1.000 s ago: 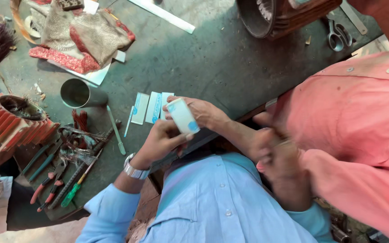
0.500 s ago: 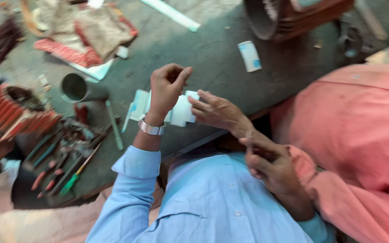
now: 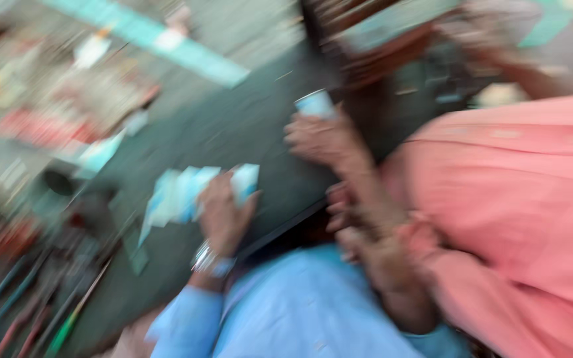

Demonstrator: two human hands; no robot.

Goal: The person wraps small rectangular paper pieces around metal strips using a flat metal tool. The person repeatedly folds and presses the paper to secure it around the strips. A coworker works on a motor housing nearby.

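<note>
Since half a second ago the right hand (image 3: 323, 136) has stretched out across the dark tabletop (image 3: 233, 132) to the small pale card (image 3: 314, 104) lying farther off, and its fingertips now touch or close on that card; the heavy blur keeps me from telling whether it is truly pinched. Meanwhile the left hand (image 3: 223, 212), with a wristwatch (image 3: 210, 260) above a light blue sleeve (image 3: 187, 318), rests on the fanned stack of pale cards (image 3: 180, 195), fingers curled together over its right end, seemingly pressing it down. Another person in a salmon shirt (image 3: 518, 219) leans in close from the right. Doing this well, I judge, means keeping the fanned stack pinned flat so nothing slides, and taking the far card by its edge. Blurred tools (image 3: 48, 305) lie at lower left.
</note>
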